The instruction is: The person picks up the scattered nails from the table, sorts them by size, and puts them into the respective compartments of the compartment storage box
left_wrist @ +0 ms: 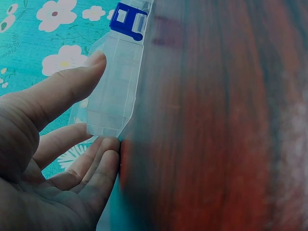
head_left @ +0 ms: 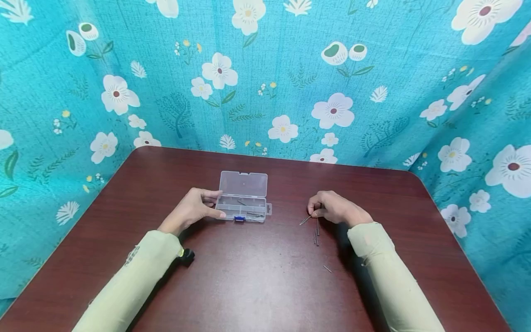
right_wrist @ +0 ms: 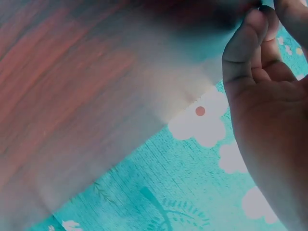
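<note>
A clear plastic compartment box (head_left: 232, 213) with a blue latch (head_left: 239, 219) stands on the table, its lid (head_left: 244, 184) raised at the back. Several thin metal pieces (head_left: 255, 214) lie in its compartments. My left hand (head_left: 192, 210) holds the box's left end, thumb at the front corner and index finger at the back; the blue latch (left_wrist: 129, 21) shows beyond the thumb in the left wrist view. To the right, my right hand (head_left: 333, 207) pinches a thin pointed metal rod (head_left: 305, 220) low over the table. Its fingertips (right_wrist: 255, 21) meet at the top of the right wrist view.
Several more thin metal rods (head_left: 316, 237) lie just below the right hand. A single short one (head_left: 327, 269) lies nearer the front. The dark wooden table (head_left: 265, 286) is bordered at the back and sides by a flowered turquoise curtain (head_left: 265, 92).
</note>
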The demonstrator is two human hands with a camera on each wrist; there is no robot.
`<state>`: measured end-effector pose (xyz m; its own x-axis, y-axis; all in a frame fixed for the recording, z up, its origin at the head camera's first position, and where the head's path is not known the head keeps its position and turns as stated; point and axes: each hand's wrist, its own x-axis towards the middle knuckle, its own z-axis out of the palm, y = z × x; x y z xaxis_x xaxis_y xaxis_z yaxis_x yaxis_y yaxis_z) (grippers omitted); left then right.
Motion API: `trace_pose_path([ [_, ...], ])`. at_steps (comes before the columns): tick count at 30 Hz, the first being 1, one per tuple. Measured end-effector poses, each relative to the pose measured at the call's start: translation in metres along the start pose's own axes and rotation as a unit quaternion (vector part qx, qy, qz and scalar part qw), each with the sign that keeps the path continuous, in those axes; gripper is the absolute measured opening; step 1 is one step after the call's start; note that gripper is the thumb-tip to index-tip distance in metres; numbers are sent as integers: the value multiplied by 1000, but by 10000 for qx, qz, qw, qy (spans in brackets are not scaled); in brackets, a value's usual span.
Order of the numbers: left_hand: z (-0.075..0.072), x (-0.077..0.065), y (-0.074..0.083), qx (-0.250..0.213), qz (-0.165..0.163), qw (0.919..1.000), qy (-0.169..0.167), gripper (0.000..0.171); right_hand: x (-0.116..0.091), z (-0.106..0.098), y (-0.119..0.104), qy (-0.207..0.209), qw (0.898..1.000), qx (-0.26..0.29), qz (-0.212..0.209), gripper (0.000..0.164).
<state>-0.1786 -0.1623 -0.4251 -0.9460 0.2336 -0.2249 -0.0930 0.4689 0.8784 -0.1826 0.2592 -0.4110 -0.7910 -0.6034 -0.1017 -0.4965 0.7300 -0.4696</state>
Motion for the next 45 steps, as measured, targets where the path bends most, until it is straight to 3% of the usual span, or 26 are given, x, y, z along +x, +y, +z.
trace_pose_path([
  [5, 0, 0, -1, 50, 52, 10000, 58, 78, -3, 0, -3, -160, 9995, -88, 251, 22],
  [14, 1, -1, 0, 2, -36, 10000, 53, 79, -4, 5, -9, 495, 9960, 642, 369, 8],
  [27, 2, -1, 2, 61, -15, 10000, 50, 78, 5, 9, -26, 1275, 9794, 1401, 695, 18],
  [45, 0, -1, 2, 37, -30, 10000, 34, 79, 44, 27, -74, 1589, 9759, 1275, 782, 22],
])
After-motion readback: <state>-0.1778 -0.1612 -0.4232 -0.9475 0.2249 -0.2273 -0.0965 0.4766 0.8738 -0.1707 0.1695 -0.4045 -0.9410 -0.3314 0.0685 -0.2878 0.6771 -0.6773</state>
